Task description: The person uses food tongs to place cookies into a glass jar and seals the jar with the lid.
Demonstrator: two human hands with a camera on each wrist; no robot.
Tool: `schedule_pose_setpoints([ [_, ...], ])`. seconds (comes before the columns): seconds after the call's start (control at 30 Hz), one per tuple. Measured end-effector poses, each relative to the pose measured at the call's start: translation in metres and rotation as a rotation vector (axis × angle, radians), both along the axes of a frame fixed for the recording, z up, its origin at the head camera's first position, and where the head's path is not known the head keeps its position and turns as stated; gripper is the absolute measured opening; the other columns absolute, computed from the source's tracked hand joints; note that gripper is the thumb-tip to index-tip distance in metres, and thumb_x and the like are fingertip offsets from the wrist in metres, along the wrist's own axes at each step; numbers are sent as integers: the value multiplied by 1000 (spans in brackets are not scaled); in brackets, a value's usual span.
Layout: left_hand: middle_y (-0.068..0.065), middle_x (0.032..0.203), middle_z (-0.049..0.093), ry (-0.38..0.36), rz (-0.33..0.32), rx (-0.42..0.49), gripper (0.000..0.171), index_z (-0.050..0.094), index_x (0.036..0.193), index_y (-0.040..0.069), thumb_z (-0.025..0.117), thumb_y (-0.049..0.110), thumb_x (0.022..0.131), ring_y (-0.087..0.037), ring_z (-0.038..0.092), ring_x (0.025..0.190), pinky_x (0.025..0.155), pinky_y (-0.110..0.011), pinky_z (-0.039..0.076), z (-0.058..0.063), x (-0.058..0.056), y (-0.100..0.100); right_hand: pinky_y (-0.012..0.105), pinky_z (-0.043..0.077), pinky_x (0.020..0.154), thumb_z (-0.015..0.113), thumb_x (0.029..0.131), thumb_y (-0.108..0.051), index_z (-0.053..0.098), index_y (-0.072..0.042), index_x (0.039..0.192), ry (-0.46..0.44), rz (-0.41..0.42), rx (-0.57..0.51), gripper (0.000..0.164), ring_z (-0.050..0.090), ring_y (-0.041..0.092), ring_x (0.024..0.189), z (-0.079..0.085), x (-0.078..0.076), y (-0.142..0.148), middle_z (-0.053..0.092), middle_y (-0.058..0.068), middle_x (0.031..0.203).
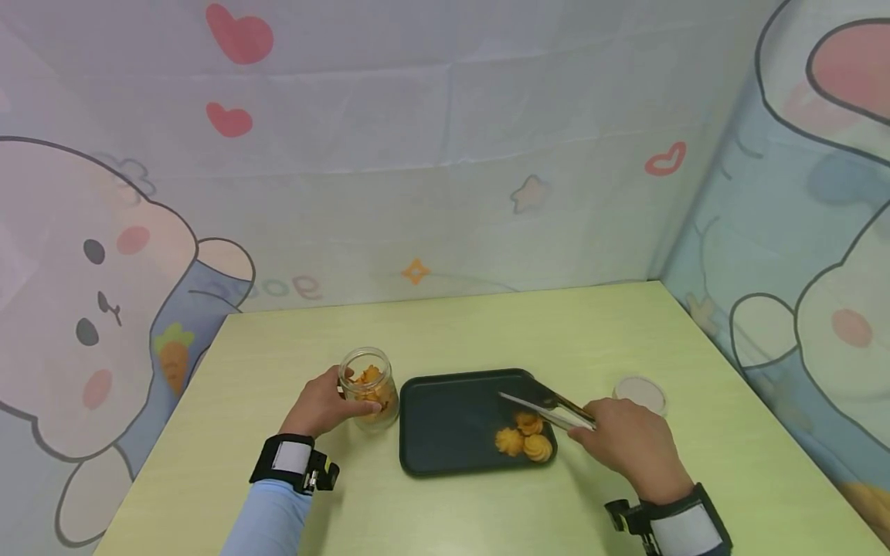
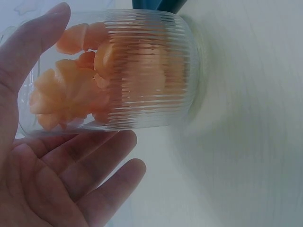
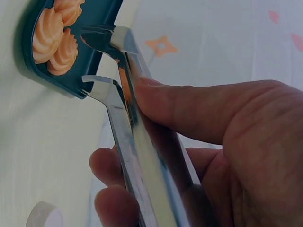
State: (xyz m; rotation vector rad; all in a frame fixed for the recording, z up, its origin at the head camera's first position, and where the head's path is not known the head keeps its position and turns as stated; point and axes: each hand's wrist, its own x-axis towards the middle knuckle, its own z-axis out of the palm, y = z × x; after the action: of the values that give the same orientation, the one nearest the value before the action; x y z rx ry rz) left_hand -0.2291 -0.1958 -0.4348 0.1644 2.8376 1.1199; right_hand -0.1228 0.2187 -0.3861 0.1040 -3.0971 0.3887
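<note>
You've got silver metal tongs [image 3: 142, 151] in your right hand [image 1: 629, 440], thumb on one side, fingers curled round the other. Tong tips are parted, nothing between them, over the right part of the dark green rectangular tray [image 1: 452, 425]. Three golden swirl-piped cookies [image 1: 534, 445] sit bunched in the tray's near right corner, just beside the tips. Your left hand [image 1: 323, 405] grips the clear ribbed glass jar [image 2: 147, 71] near its open rim, thumb and fingers on opposite sides. Jar is upright left of the tray, with more golden piped cookies [image 2: 66, 92] inside. White round lid [image 1: 641, 394] lies past your right hand. All on the pale yellow-green table [image 1: 389, 510]; printed cartoon cloth [image 1: 445, 154] hangs behind.
</note>
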Motion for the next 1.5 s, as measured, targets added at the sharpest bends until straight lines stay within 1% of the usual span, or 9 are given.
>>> schedule_pose_setpoints([
  [0.3,-15,114,66,0,2,-5,79,55,125,-2,89,45,70,-30,62,101,79,-44,51,0,1,0,36,40,49,78,83,-33,74,-7,94,-49,-2,19,29,50,17,59,-1,0,1,61,0,72],
  [0.47,-15,115,66,-5,3,0,79,55,125,-2,89,45,70,-30,62,102,80,-44,51,1,1,1,37,40,49,79,82,-32,73,-7,94,-53,-6,25,28,51,17,60,-3,0,0,63,1,73],
  [0.57,-15,114,66,-6,4,-2,79,55,124,-1,89,45,70,-30,62,101,80,-44,51,0,0,1,36,40,49,79,82,-31,73,-9,90,-34,-4,22,25,50,16,58,-5,0,0,62,0,71],
  [0.7,-14,114,66,-8,3,-4,81,55,125,-1,89,47,70,-29,62,101,80,-44,51,0,-1,0,35,38,47,80,82,-30,70,-12,82,7,6,18,21,47,16,55,-8,0,-2,56,-3,64],
  [0.8,-14,115,66,-10,4,-1,81,55,126,-1,89,47,70,-29,62,101,80,-44,51,-1,-1,0,35,37,47,79,83,-29,69,-13,80,33,16,8,19,46,15,53,-12,-2,-4,55,-4,62],
  [0.97,-14,115,66,-14,8,2,80,55,125,-1,89,46,70,-30,62,103,81,-45,51,-1,-1,0,34,36,46,76,86,-27,69,-12,82,70,39,-15,18,44,15,51,-20,-6,-6,54,-3,62],
  [1.1,-14,116,65,-17,6,8,83,54,128,-2,89,47,70,-30,62,104,83,-46,51,-1,-1,0,34,36,46,77,85,-28,70,-12,85,111,58,-14,17,45,14,52,-24,-9,-8,56,-3,63],
  [1.33,-14,116,66,-18,7,8,84,54,129,-2,89,47,70,-30,62,104,83,-45,51,-2,-1,0,33,36,46,76,86,-28,69,-13,84,124,55,-34,17,45,14,53,-24,-11,-11,55,-4,64],
  [1.5,-14,116,65,-21,9,6,84,53,129,-2,89,47,70,-30,61,104,83,-45,50,-1,-1,0,33,36,45,77,85,-28,69,-12,84,141,54,-28,18,44,14,51,-23,-11,-12,54,-3,62],
])
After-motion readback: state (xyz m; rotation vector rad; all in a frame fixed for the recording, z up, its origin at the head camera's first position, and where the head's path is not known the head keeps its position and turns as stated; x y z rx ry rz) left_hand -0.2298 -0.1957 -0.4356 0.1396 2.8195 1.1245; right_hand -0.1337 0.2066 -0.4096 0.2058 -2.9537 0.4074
